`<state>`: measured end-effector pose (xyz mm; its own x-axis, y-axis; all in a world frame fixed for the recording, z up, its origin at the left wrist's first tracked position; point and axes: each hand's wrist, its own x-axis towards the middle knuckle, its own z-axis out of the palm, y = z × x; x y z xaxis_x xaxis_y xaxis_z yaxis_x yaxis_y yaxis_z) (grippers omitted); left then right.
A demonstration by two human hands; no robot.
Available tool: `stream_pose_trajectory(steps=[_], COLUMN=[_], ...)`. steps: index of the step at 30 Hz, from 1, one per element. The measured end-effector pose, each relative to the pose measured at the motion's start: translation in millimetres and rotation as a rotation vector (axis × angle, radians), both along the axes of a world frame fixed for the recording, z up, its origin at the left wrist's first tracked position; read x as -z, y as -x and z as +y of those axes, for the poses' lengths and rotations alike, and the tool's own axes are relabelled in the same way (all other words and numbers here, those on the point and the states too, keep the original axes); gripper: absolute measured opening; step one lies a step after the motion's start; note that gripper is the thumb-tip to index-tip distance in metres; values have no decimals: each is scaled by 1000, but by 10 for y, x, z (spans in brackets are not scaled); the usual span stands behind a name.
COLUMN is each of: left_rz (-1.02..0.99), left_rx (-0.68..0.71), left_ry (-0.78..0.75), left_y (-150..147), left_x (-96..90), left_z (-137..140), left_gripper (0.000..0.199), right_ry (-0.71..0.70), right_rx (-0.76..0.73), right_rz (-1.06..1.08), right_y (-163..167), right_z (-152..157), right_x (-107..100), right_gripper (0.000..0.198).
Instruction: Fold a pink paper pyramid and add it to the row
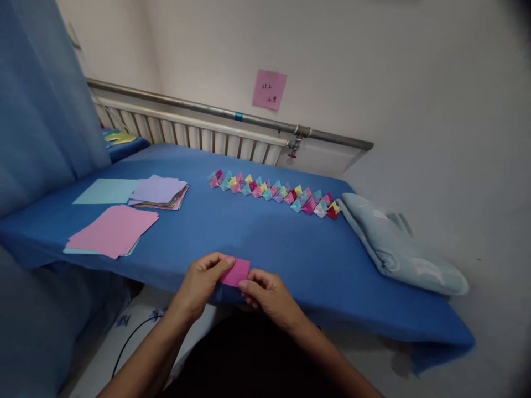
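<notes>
A small magenta square of folded paper (237,272) is held between my two hands near the front edge of the table. My left hand (203,279) pinches its upper left side, thumb on top. At the lower right corner, my right hand (265,293) grips it between thumb and fingers. The fingers beneath the paper are partly hidden. Beyond my hands, small folded paper pieces (267,194) in many colours stand in close rows on the blue cloth (199,232).
Pink sheets (112,229) lie at the left, with a lilac-topped stack (160,189) and light blue paper (105,192) behind. A folded pale green blanket (398,249) rests at the right. Along the wall run a radiator (194,135) and a pipe (186,106); a blue curtain (45,94) hangs left.
</notes>
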<state>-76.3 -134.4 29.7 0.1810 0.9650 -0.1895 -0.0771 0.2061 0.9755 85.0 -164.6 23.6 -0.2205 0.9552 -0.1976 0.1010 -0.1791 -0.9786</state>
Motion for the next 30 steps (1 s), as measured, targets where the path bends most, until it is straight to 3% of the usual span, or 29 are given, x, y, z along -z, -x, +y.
stream_pose_trajectory(steps=[4,9,12,14,17,19,21,25,30], left_rz=[6,11,84,225,506,635,719,836,897], left_rx=[22,144,185,112,-35,18,140,209,208], left_ry=[75,106,66,-83,-491,-747,-903,-1017,-1082], left_y=[-21,-52,-56,-36,19,48,52,14,1], left_x=[74,53,50,88,192,272,343,432,437], left_z=[69,133,202,234,202,125,31,-95,-71], left_gripper=[32,31,29,23,17,18,21,25,25], right_ry=[20,5,-1,-23,-71,-114,-163,-297,-590], right_rx=[82,131,148,196,243,238,215,119,45], right_rz=[74,91,46,-17,-150,-244,-349,-611,-798], right_y=[-12,-22,-26,-31,-40,-46,-52,-95,-249], right_z=[47,141,184,199,203,198,191,175,118], right_x=[-26,-52,-7,45,122,151,159,133,48], right_gripper=[22,30,24,19,12,8,8,10,15])
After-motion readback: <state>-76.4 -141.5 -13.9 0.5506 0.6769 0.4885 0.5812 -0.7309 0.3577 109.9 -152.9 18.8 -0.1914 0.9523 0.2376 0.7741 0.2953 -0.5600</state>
